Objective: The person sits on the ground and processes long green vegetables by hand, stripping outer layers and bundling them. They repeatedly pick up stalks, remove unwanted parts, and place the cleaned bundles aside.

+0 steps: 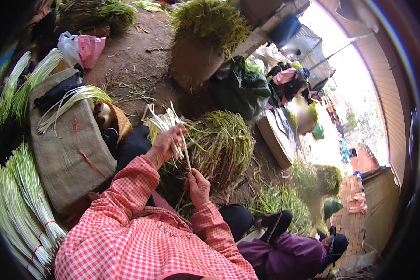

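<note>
My left hand (165,144) grips a small bunch of pale vegetable stalks (162,120), whose white ends fan out above the fingers. Between thumb and fingertips, my right hand (198,186) pinches the lower end of a single thin stalk (187,154), which runs up to my left hand. Just beyond my hands stands a large heap of yellowing green stalks (220,147) with roots and dry leaves. To the left, a cloth-covered block (68,154) bears a loose handful of cleaned stalks (73,101), a red tie (82,150) and a black pouch (61,93).
Tied bundles of white-green stalks (24,203) lie at far left. Plastic bags (91,50) sit behind the block. A brown block topped with greens (196,59) and a dark green sack (243,89) stand ahead. A person in purple (287,252) sits close on my right.
</note>
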